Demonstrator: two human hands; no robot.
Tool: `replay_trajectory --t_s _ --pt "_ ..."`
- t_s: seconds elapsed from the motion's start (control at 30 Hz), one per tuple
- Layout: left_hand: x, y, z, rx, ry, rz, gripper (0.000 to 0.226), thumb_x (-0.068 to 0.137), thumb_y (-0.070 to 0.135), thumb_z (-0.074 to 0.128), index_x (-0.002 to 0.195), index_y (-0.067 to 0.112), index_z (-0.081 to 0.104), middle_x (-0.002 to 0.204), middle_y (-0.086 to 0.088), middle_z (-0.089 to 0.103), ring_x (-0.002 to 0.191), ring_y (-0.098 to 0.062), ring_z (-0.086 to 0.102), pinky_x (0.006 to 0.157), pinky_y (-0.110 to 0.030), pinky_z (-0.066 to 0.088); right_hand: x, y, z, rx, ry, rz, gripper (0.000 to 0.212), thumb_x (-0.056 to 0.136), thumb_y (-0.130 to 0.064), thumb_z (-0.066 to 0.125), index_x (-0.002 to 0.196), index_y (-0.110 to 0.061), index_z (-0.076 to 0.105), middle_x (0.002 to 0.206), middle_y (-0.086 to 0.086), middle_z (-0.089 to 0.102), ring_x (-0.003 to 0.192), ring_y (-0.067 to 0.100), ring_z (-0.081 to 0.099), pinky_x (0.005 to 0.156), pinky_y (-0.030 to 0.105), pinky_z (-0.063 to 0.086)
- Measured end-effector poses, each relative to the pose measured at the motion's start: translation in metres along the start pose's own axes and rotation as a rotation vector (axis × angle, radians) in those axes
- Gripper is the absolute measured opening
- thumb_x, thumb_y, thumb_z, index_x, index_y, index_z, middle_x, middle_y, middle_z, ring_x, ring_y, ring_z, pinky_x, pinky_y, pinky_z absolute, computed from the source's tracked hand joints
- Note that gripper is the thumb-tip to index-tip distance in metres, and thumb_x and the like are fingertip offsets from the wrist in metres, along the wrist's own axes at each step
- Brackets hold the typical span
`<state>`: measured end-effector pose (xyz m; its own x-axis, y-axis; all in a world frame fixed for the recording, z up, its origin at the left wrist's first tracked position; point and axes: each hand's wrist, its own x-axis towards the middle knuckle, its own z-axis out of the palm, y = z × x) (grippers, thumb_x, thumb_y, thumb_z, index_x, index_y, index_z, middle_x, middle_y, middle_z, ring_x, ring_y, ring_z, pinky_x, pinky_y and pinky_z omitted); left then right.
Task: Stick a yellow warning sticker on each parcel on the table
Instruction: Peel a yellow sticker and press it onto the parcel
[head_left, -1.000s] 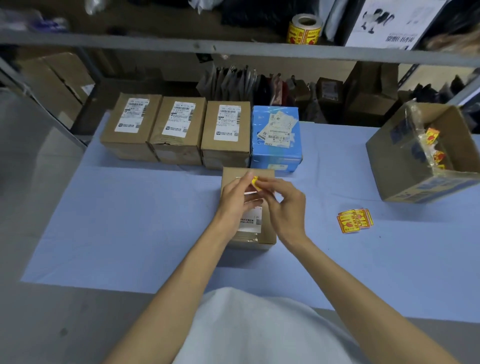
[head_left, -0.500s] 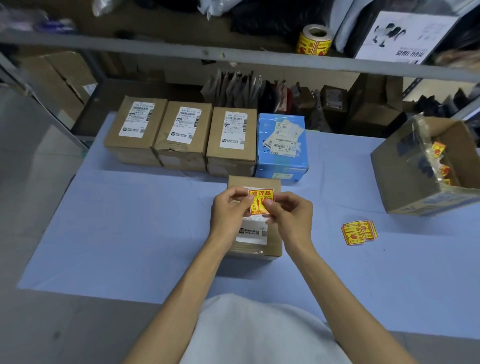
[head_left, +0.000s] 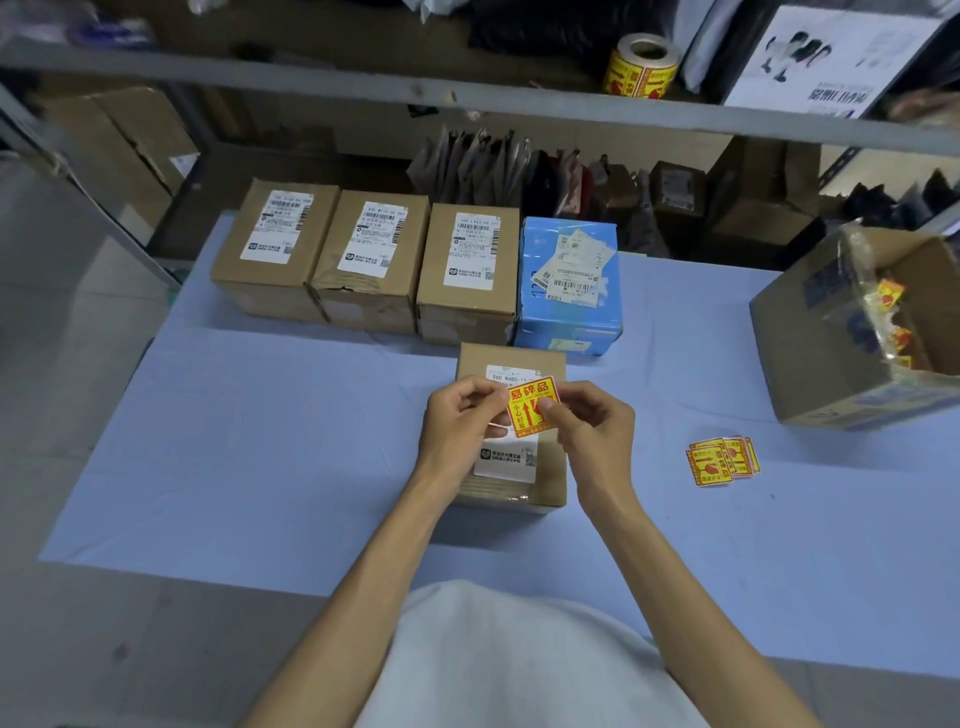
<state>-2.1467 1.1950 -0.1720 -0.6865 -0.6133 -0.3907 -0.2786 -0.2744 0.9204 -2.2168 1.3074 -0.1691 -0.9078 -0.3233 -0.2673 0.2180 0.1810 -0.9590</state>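
The sticker (head_left: 534, 404) should probably go down 1 edge first on bare cardboard, clear of the white label (head_left: 506, 462), then be smoothed flat across. It hangs face up over the near parcel (head_left: 511, 358) on the desk (head_left: 260, 441). The left hand (head_left: 460, 423) and right hand (head_left: 595, 428) meet there, fingers curled, each pinching 1 side edge.

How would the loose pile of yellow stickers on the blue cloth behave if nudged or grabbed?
The pile of yellow stickers is fanned out, so a nudge would probably scatter it. The sheets look paper-thin, so likely floppy and very light. Lying flat on the blue cloth, one may be fiddly to lift.
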Motion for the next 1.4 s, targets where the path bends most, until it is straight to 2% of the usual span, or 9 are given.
replay_trajectory --t_s 0.13,0.23,0.4,0.63,0.97,1.07,1.2,1.3,1.4 --pt "-0.002 0.000 -0.004 0.014 -0.066 -0.003 0.014 0.091 0.007 0.059 0.081 0.014 0.067 0.075 -0.005 0.067 0.064 -0.011 0.063 0.062 -0.023 0.055 -0.002 0.006 -0.003 0.009 0.014 -0.029 0.023 0.084 0.000 0.068 0.079 -0.022 0.073 0.076 -0.001 0.074 0.073 0.020 0.065 0.069 0.035 0.053" --pt "-0.004 -0.001 -0.006 0.018 -0.091 0.016 0.015 0.090 0.007 0.061 0.081 0.015 0.069 0.075 -0.005 0.070 0.065 -0.012 0.065 0.065 -0.023 0.056 -0.002 0.009 -0.004 0.001 0.030 -0.047 0.026 0.084 -0.001 0.068 0.079 -0.026 0.072 0.076 -0.005 0.074 0.076 0.023 0.064 0.075 0.040 0.054" --pt "-0.004 0.000 -0.007 -0.012 -0.075 0.027 0.012 0.090 0.007 0.061 0.084 0.013 0.070 0.078 -0.007 0.071 0.065 -0.010 0.067 0.062 -0.022 0.055 -0.004 0.004 -0.005 -0.002 0.018 -0.093 0.022 0.086 -0.001 0.067 0.079 -0.022 0.071 0.072 -0.006 0.071 0.068 0.011 0.055 0.066 0.022 0.049" --pt "-0.005 0.000 -0.007 -0.010 -0.073 0.042 0.010 0.091 0.010 0.061 0.084 0.011 0.069 0.078 -0.007 0.069 0.065 -0.009 0.065 0.059 -0.021 0.055 -0.002 0.005 -0.003 0.053 0.006 -0.050 0.028 0.084 0.001 0.068 0.076 -0.025 0.072 0.076 0.000 0.073 0.076 0.024 0.063 0.074 0.039 0.053" --pt "-0.005 0.002 -0.011 0.025 -0.103 0.072 0.011 0.090 0.007 0.062 0.083 0.011 0.069 0.075 -0.005 0.068 0.063 -0.009 0.064 0.064 -0.021 0.055 0.001 0.007 -0.004 0.065 -0.007 -0.041 0.021 0.085 0.001 0.067 0.079 -0.019 0.070 0.080 0.009 0.072 0.074 0.020 0.061 0.055 0.016 0.044" --pt "-0.006 0.001 -0.011 0.030 -0.097 0.068 0.011 0.090 0.008 0.062 0.083 0.013 0.069 0.078 -0.004 0.069 0.063 -0.009 0.065 0.065 -0.021 0.055 0.002 0.009 -0.006 0.086 -0.005 -0.027 0.017 0.083 -0.001 0.070 0.091 -0.017 0.071 0.088 0.011 0.072 0.077 0.019 0.062 0.059 0.020 0.046" --pt "-0.006 0.000 -0.010 0.023 -0.072 0.061 0.011 0.088 0.008 0.063 0.081 0.013 0.070 0.079 -0.005 0.069 0.063 -0.010 0.065 0.065 -0.020 0.056 -0.001 0.010 -0.007 -0.193 0.097 -0.201 0.030 0.079 -0.014 0.077 0.105 -0.022 0.065 0.101 -0.007 0.066 0.078 0.007 0.059 0.065 0.017 0.047" --pt "-0.007 0.000 -0.007 0.003 -0.058 0.057 0.012 0.088 0.006 0.063 0.080 0.012 0.070 0.074 -0.004 0.068 0.061 -0.009 0.064 0.064 -0.020 0.056 -0.006 0.009 -0.004 -0.425 0.110 -0.476 0.020 0.080 -0.015 0.077 0.095 -0.020 0.065 0.093 -0.007 0.062 0.072 0.008 0.055 0.060 0.021 0.045" --pt "-0.008 0.000 -0.004 -0.034 -0.052 0.056 0.012 0.088 0.002 0.062 0.079 0.008 0.070 0.067 -0.004 0.067 0.059 -0.009 0.062 0.063 -0.020 0.055 -0.010 0.008 0.001 -0.454 0.063 -0.541 0.007 0.083 -0.015 0.073 0.083 -0.019 0.066 0.083 -0.006 0.064 0.066 0.008 0.056 0.058 0.025 0.044"
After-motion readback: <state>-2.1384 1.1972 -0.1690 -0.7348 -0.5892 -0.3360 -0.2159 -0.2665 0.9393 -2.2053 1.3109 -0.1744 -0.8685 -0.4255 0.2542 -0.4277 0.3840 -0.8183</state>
